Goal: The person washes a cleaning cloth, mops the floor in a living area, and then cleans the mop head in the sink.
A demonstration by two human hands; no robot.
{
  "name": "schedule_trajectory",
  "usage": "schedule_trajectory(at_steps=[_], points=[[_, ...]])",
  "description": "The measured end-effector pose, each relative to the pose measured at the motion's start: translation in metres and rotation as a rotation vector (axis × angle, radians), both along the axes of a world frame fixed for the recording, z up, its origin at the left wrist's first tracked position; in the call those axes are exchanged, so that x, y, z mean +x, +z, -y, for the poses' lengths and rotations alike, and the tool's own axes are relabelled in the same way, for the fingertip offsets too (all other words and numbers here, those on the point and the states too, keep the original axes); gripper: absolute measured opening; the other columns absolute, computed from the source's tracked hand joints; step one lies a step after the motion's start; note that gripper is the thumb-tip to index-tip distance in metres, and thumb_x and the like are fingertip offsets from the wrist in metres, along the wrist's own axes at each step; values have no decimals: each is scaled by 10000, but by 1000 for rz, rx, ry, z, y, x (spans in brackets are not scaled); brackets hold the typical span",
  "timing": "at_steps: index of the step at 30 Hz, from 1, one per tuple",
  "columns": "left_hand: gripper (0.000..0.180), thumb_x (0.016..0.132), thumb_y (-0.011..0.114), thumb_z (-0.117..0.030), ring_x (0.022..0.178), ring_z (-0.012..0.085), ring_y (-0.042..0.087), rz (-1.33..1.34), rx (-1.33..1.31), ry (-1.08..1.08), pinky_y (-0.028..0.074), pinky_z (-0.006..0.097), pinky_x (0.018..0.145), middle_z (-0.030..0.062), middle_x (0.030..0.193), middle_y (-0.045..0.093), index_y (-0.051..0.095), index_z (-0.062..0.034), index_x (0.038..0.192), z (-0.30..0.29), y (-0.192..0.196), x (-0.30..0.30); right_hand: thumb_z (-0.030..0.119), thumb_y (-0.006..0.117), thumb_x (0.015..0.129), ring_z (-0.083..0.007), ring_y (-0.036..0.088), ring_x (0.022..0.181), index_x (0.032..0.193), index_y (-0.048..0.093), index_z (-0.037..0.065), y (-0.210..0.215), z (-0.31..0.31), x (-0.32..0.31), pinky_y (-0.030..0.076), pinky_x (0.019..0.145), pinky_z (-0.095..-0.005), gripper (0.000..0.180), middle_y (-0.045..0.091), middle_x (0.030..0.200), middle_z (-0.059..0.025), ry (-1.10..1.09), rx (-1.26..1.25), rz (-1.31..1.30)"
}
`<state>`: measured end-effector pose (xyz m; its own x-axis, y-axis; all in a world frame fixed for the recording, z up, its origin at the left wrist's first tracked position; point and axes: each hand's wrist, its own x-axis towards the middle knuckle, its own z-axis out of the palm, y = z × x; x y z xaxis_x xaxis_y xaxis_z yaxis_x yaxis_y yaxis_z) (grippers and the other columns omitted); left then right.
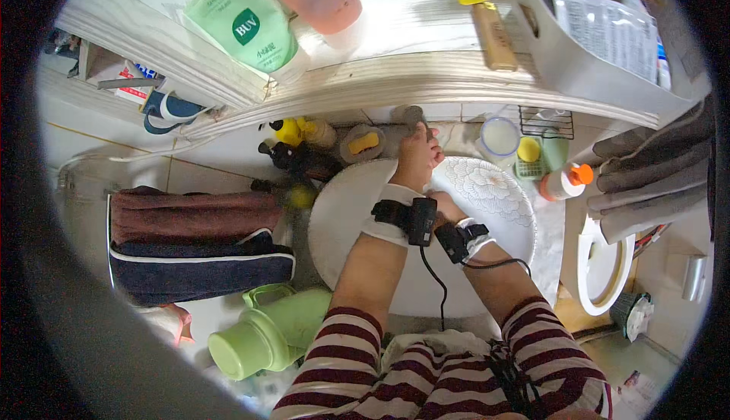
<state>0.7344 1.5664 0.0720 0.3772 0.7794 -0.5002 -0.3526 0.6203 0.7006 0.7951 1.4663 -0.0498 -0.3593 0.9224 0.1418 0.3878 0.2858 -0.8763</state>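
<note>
My left hand reaches to the back of a white basin. Its fingers curl at a grey faucet behind the rim and seem closed on it. Lower down, over the basin, is my right hand, close to my left wrist. Its fingers are mostly hidden behind the left wrist and a black strapped-on device. Grey floral lines decorate the basin's right inner side. Left of the faucet, a yellow soap bar rests on a round dish.
A wooden shelf overhangs the back, bearing a green tube and a white bin. Dark pump bottles stand left; a jar and an orange-topped bottle stand right. Towels and a green jug are at left.
</note>
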Motion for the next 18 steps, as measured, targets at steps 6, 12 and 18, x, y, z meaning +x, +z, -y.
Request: schedule_trajectory(at_steps=[6, 12, 18], points=[[501, 952, 275, -368, 1150, 277, 416, 180, 131, 280, 370, 389, 956, 197, 1261, 408, 330, 32, 1248, 44, -46, -57, 182, 447, 822, -280, 568, 881, 972, 567, -15, 12, 0, -21, 442, 763, -370, 275, 597, 932, -116, -305, -580, -573], [435, 952, 334, -263, 1208, 279, 374, 870, -314, 709, 358, 367, 999, 144, 1257, 428, 339, 22, 1281, 82, -75, -55, 81, 482, 829, -228, 532, 1004, 1093, 526, -14, -23, 16, -45, 420, 879, -316, 285, 570, 1059, -112, -237, -952, -1719], [454, 925, 414, -221, 1101, 216, 491, 294, -173, 420, 420, 286, 902, 121, 1161, 490, 303, 4, 1303, 92, -111, -45, 47, 412, 854, -238, 484, 1078, 1219, 427, 17, -3, 15, -42, 374, 944, -312, 366, 517, 1149, -123, -395, -1115, -1215]])
